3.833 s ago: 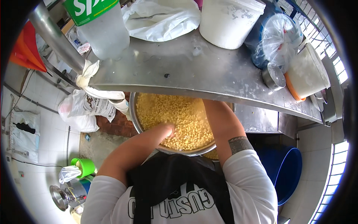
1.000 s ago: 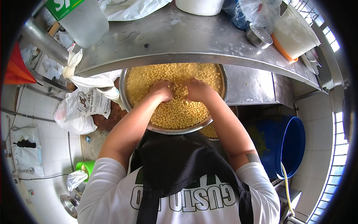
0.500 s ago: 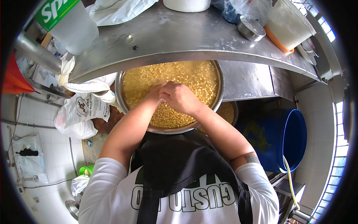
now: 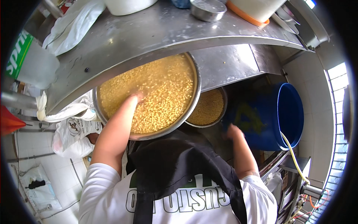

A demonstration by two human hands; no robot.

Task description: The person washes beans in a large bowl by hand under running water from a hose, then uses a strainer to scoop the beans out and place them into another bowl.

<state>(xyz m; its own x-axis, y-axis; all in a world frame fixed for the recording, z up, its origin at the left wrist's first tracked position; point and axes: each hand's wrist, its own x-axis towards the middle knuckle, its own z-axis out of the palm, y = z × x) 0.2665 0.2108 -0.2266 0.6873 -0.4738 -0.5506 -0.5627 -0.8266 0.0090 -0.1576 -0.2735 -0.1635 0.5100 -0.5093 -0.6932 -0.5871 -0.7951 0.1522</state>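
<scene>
**Big steel bowl (image 4: pixel 198 85) full of wet yellow kernels (image 4: pixel 160 99), one hand in and one out**

So the kernels are golden yellow, plump and kinda shiny. Toward the near side of the big bowl you can pick out single ones, while on the far side they go hazy under cloudy yellowish liquid. They fill a lot of it, and the bowl's far edge sits under a steel shelf (image 4: pixel 145 31).

The left hand (image 4: pixel 137 97) is wrist-deep in the middle of the bowl. Fingers are buried, so can't tell if they're spread or gripping. The right hand (image 4: pixel 235 132) is well to the right of the bowl, near a blue barrel (image 4: pixel 266 128). It's blurry, so no idea whether it's closed on anything.

Just right of the bowl, partly hidden by its edge, is a smaller bowl (image 4: pixel 225 104) with duller, darker-looking kernels.

What's different: half a second ago both hands were together over the big bowl, right over left. Now they're well apart, and only the left one's in there. The view has swung round too, and more of the smaller bowl shows.
</scene>
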